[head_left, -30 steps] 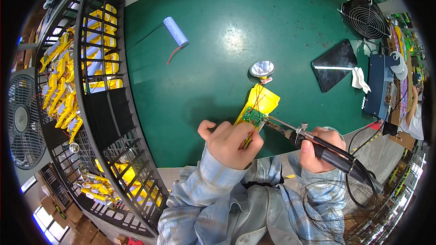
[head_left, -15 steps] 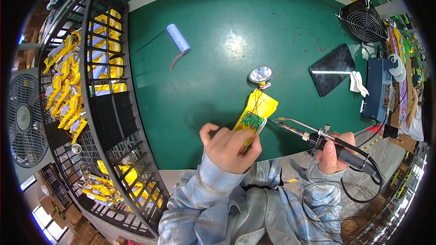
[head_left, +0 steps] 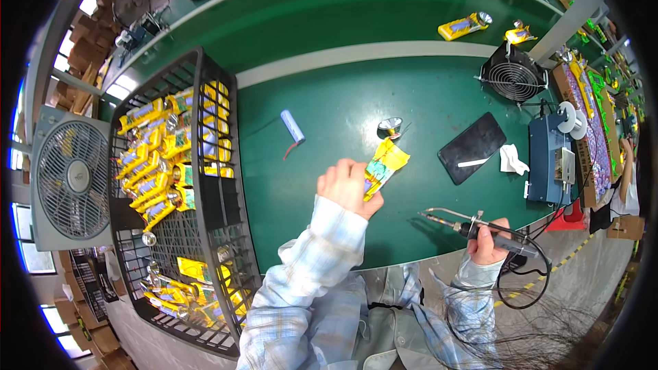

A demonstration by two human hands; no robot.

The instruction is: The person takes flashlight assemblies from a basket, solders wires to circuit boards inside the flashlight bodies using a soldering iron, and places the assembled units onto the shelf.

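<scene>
My left hand (head_left: 348, 188) is closed on a yellow plastic lamp housing (head_left: 392, 154) with a green circuit board inside, holding it tilted over the bench. At the housing's far end sits a round silver reflector (head_left: 389, 127); thin wires show near it. My right hand (head_left: 488, 243) grips a soldering iron (head_left: 473, 228) with a curved metal tube along it. The iron's tip points left, apart from the board and to its right. Farther left on the bench lies a blue-violet cylindrical battery (head_left: 293, 125) with a red wire lead.
A black crate (head_left: 219, 205) of yellow lamp parts stands at the left. On the right are a dark tablet or phone (head_left: 473, 147), white tissue (head_left: 512, 159), a blue box unit (head_left: 545, 171) with a white spool (head_left: 571, 119), and a small black fan (head_left: 513, 81). Yellow lamps (head_left: 460, 27) lie beyond.
The head view has tilted toward the far side. My left hand has carried the housing farther onto the bench, the reflector moving with it. The iron's tip is now clear of the board.
</scene>
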